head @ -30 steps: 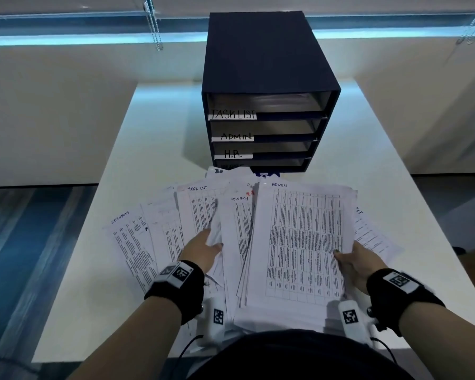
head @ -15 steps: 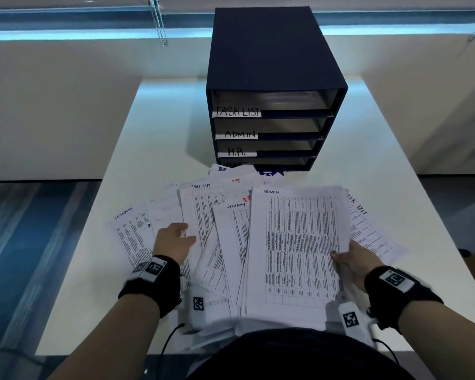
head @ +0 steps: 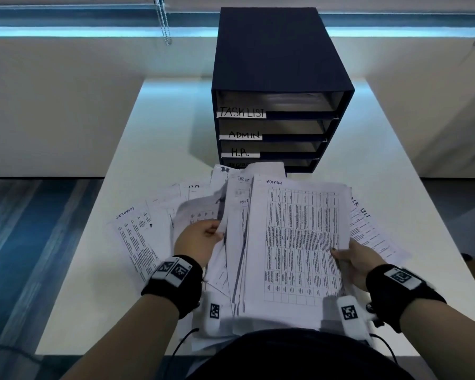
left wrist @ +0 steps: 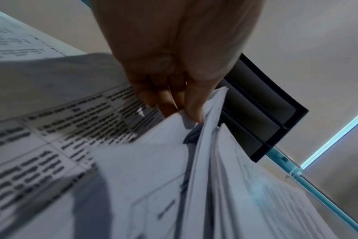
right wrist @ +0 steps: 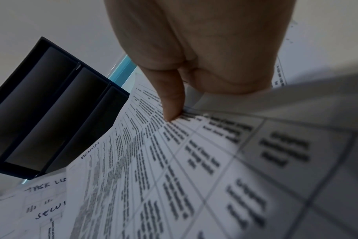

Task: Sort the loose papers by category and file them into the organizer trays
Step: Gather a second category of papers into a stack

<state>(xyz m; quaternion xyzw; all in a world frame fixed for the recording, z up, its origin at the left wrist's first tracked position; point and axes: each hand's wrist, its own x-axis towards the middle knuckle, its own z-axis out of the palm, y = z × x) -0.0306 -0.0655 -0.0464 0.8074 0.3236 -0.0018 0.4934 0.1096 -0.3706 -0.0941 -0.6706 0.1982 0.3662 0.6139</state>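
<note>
A thick stack of printed papers (head: pixel 299 242), its top sheet headed ADMIN, is lifted off the table near me. My right hand (head: pixel 354 259) grips the stack's right edge, thumb (right wrist: pixel 172 103) on the top sheet. My left hand (head: pixel 200 237) pinches a few bent sheets (left wrist: pixel 174 145) at the stack's left side. More sheets (head: pixel 135 237) marked SECURITY and TASK LIST lie fanned on the white table (head: pixel 162 127). The dark blue organizer (head: pixel 274 64) stands behind, with trays labelled TASK LIST (head: pixel 242 112), ADMIN and H.R.; its lowest label is hidden by paper.
A TASK LIST sheet (head: pixel 373 231) lies to the right of the stack. The table's left and right edges drop to a blue-striped floor (head: pixel 25 242). A white wall and a window ledge run behind the organizer.
My left hand came back from the fanned sheets on the left and took hold of sheets at the stack's left edge. The stack has risen and its sheets have bunched together.
</note>
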